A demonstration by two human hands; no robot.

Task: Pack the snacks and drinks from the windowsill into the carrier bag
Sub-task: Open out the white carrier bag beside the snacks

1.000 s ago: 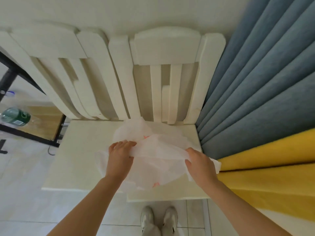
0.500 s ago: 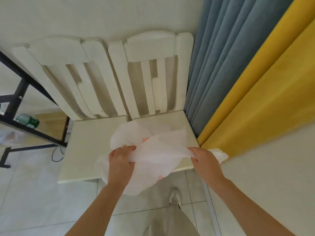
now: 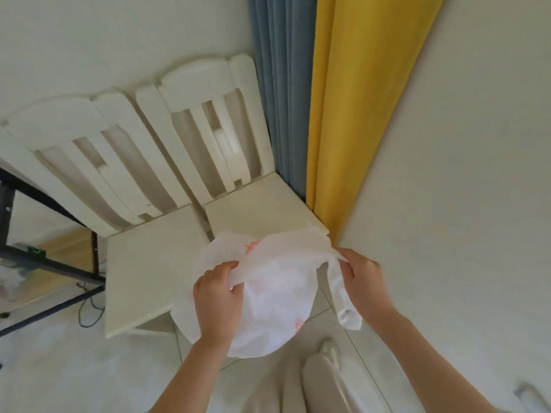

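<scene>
Now left hand [image 3: 216, 296] and right hand [image 3: 362, 277] pinch the carrier bag [image 3: 277, 293] (white) between them.

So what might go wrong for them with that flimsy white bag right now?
The carrier bag looks thin and crumpled. With the left hand and right hand holding its edges apart, it might tear. Both hands grip it, so freeing one to load it could let the mouth collapse. One handle dangles loose below the right hand and could be missed when lifting.

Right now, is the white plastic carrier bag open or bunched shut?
Bunched shut: the white plastic carrier bag shows no mouth; left hand and right hand grip crumpled film.
</scene>
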